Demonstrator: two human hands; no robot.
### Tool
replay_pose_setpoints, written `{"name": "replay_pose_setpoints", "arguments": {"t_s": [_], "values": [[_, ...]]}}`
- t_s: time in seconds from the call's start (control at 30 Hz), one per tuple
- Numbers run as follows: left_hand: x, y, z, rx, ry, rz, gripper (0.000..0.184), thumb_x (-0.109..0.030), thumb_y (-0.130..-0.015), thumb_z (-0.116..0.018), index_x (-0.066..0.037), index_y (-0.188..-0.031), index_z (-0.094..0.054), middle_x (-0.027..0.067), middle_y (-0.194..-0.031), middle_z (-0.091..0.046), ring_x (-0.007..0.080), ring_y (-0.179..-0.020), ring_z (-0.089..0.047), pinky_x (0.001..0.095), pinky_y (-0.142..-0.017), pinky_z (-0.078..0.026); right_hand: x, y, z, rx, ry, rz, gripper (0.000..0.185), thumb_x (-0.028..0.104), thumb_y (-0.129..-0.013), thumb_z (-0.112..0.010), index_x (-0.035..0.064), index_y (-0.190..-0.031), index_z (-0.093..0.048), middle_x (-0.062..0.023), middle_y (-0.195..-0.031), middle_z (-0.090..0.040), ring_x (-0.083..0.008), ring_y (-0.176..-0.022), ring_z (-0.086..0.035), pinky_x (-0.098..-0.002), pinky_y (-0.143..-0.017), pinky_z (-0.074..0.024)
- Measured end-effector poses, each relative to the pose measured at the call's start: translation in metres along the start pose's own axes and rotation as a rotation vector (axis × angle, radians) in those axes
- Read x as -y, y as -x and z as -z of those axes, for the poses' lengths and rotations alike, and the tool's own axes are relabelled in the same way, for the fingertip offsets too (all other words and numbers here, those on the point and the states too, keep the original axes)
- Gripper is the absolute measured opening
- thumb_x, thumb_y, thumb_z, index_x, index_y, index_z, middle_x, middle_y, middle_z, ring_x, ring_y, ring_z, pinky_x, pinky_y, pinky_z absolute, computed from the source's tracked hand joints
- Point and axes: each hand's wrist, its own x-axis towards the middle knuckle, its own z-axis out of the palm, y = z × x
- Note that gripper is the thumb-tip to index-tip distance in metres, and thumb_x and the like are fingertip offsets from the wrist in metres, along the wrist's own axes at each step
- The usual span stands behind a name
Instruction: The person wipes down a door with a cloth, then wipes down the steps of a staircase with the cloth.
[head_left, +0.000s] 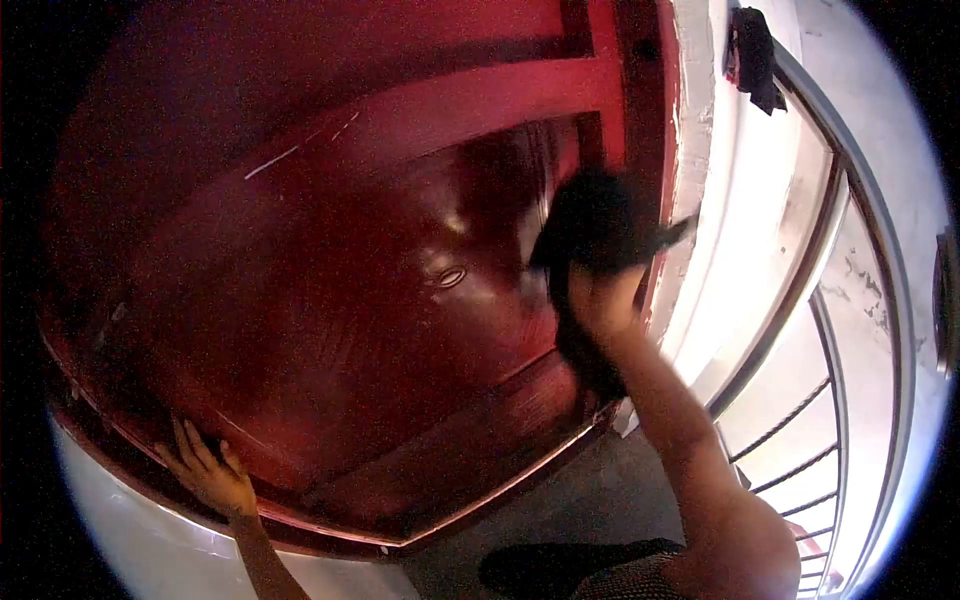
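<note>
A dark red, glossy door fills most of the view. My left hand lies flat against its lower left edge, fingers spread and holding nothing. Near the door's right side, my right hand is wrapped round a black cloth, which is bunched up and slightly blurred. The cloth covers part of the panel beside the frame and hangs below the hand, hiding some of my fingers. An oval mark shows on the shiny panel to the left of the cloth.
To the right stands a metal stair railing with twisted bars. Another dark cloth hangs at its top. A rough white wall edge borders the door frame. Grey floor shows below the door.
</note>
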Motion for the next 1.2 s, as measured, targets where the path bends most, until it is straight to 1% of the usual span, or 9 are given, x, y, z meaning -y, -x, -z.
{"name": "replay_pose_setpoints", "arguments": {"t_s": [0.13,0.2,0.3,0.4,0.73,0.93,0.97,1.13,1.2], "values": [[-0.003,0.004,-0.007,0.072,-0.004,0.055,0.049,-0.041,-0.092,-0.026,-0.010,-0.129,-0.035,0.0087,-0.136,-0.032,0.0379,-0.128,-0.018,0.0519,-0.104,-0.020,-0.058,-0.063,-0.043,0.041,0.957,-0.061,0.029,0.017,-0.074,-0.062,-0.0026,-0.093,-0.055,-0.0142,-0.097,-0.057,-0.0323,-0.095,-0.051,-0.0458,-0.078,-0.0393],[0.001,0.000,-0.011,-0.011,0.011,0.046,0.050,-0.041,-0.092,-0.025,-0.009,-0.129,-0.035,0.0097,-0.136,-0.031,0.0378,-0.128,-0.018,0.0519,-0.104,-0.019,-0.023,-0.065,-0.055,-0.178,0.706,0.310,0.036,0.030,-0.071,-0.064,-0.0033,-0.084,-0.058,-0.0143,-0.085,-0.057,-0.0320,-0.085,-0.051,-0.0430,-0.071,-0.0385],[0.003,0.002,-0.006,0.019,0.022,0.035,0.051,-0.041,-0.093,-0.024,-0.008,-0.130,-0.035,0.0107,-0.136,-0.031,0.0382,-0.128,-0.018,0.0526,-0.103,-0.018,-0.001,-0.048,-0.065,0.592,0.764,-0.488,0.030,0.025,-0.070,-0.065,0.0031,-0.089,-0.060,-0.0145,-0.084,-0.057,-0.0324,-0.081,-0.053,-0.0433,-0.070,-0.0395],[0.006,0.003,-0.007,0.056,-0.010,0.046,0.051,-0.041,-0.093,-0.023,-0.008,-0.129,-0.035,0.0107,-0.135,-0.032,0.0377,-0.128,-0.018,0.0524,-0.103,-0.018,-0.040,-0.027,-0.061,0.252,0.721,0.496,0.023,0.023,-0.073,-0.063,0.0067,-0.088,-0.060,-0.0135,-0.080,-0.058,-0.0313,-0.076,-0.054,-0.0428,-0.068,-0.0409],[0.006,0.010,-0.004,0.035,-0.036,0.045,0.053,-0.044,-0.092,-0.021,-0.010,-0.129,-0.036,0.0086,-0.136,-0.031,0.0363,-0.129,-0.016,0.0509,-0.104,-0.019,-0.132,0.054,0.001,0.044,0.532,0.353,0.026,0.024,-0.080,-0.055,0.0042,-0.096,-0.057,-0.0167,-0.086,-0.058,-0.0339,-0.086,-0.054,-0.0460,-0.079,-0.0402],[0.006,0.015,-0.015,0.024,0.001,0.017,0.048,-0.041,-0.092,-0.026,-0.011,-0.129,-0.036,0.0082,-0.136,-0.031,0.0359,-0.128,-0.018,0.0519,-0.103,-0.022,-0.179,0.005,0.116,0.581,1.111,0.420,0.037,0.029,-0.082,-0.053,0.0006,-0.106,-0.052,-0.0210,-0.106,-0.051,-0.0331,-0.100,-0.048,-0.0413,-0.092,-0.0351],[0.013,0.022,-0.018,0.042,0.014,0.012,0.048,-0.041,-0.092,-0.027,-0.011,-0.129,-0.036,0.0082,-0.136,-0.032,0.0361,-0.128,-0.019,0.0518,-0.103,-0.023,-0.192,-0.052,0.076,0.974,0.510,-0.106,0.030,0.010,-0.083,-0.046,0.0018,-0.111,-0.051,-0.0175,-0.108,-0.055,-0.0289,-0.092,-0.055,-0.0378,-0.082,-0.0449],[-0.005,0.009,-0.010,-0.024,0.084,-0.029,0.047,-0.041,-0.092,-0.028,-0.013,-0.130,-0.036,0.0079,-0.135,-0.033,0.0365,-0.127,-0.022,0.0509,-0.103,-0.023,-0.059,-0.222,0.056,-0.150,1.189,0.905,0.036,0.011,-0.079,-0.050,-0.0085,-0.109,-0.049,-0.0205,-0.116,-0.048,-0.0340,-0.113,-0.041,-0.0437,-0.094,-0.0358],[0.000,0.009,-0.012,-0.075,0.066,-0.052,0.048,-0.041,-0.092,-0.028,-0.013,-0.129,-0.037,0.0081,-0.134,-0.034,0.0370,-0.126,-0.023,0.0509,-0.103,-0.023,-0.057,-0.176,0.059,0.057,1.338,1.005,0.036,0.012,-0.080,-0.049,-0.0081,-0.110,-0.046,-0.0194,-0.115,-0.046,-0.0358,-0.113,-0.039,-0.0439,-0.092,-0.0372]]}}
